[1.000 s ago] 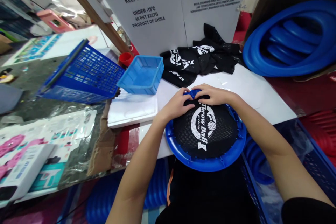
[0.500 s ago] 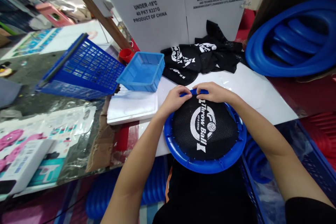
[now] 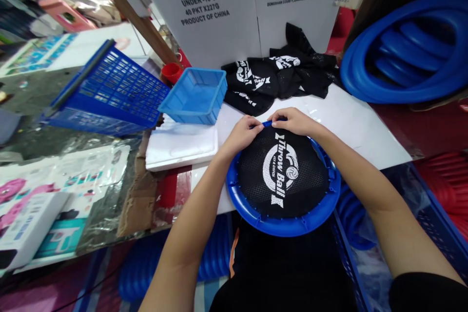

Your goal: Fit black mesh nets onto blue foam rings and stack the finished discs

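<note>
In front of me a blue plastic ring point(image 3: 263, 222) rests partly on the white tabletop, its near edge by my lap. A round black mesh point(image 3: 310, 185) printed "Throw Ball" is stretched across it and fastened at several points along the inner rim. My left hand point(image 3: 244, 132) pinches the far edge, left of centre. My right hand point(image 3: 292, 121) grips the same edge just to the right, thumb and fingertips curled over the rim. Under the fingertips, the exact join of mesh and ring is hidden.
Several black printed mesh pieces point(image 3: 278, 75) lie beyond the ring. To their left are a light-blue bin point(image 3: 197, 95), a red cup point(image 3: 171, 73) and a tilted blue basket point(image 3: 117, 87). Blue rings point(image 3: 356, 78) fill a box at right. A white carton point(image 3: 204, 24) stands behind.
The whole view has shifted slightly, with things appearing a little higher and further left. Both hands stay at the ring's far edge, and their fingers have moved slightly, closing on the rim.
</note>
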`<state>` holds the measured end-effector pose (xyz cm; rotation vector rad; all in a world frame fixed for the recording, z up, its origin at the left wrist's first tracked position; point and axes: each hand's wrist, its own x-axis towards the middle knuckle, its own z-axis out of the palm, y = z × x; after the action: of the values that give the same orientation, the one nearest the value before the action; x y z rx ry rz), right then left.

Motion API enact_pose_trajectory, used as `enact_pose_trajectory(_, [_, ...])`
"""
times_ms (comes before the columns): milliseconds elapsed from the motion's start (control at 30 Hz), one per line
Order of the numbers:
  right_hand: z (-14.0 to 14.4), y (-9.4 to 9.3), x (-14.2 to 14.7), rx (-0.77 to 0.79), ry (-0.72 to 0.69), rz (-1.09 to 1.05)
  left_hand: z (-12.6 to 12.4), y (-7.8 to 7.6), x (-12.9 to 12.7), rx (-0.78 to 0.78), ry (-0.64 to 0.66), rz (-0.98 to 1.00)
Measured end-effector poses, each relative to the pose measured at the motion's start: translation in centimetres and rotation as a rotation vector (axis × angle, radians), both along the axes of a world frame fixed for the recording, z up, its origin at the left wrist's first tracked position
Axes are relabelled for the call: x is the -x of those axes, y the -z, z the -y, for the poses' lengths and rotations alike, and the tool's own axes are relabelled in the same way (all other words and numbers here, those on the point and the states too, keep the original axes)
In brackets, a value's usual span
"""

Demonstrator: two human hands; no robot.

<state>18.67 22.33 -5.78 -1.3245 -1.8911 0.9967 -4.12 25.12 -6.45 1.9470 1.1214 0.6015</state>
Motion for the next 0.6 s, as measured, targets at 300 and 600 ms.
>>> enact_pose_trajectory(300, [-0.04, -0.28, 0.15, -0.037, -0.008, 0.124, -0.28, -0.02, -0.12, -0.026, -0.008, -0.042])
enact_pose_trajectory(600, [0.20, -0.37, 0.56, -0.081, 0.039, 0.232, -0.76, 0.74, -0.01, -0.048, 0.013, -0.047])
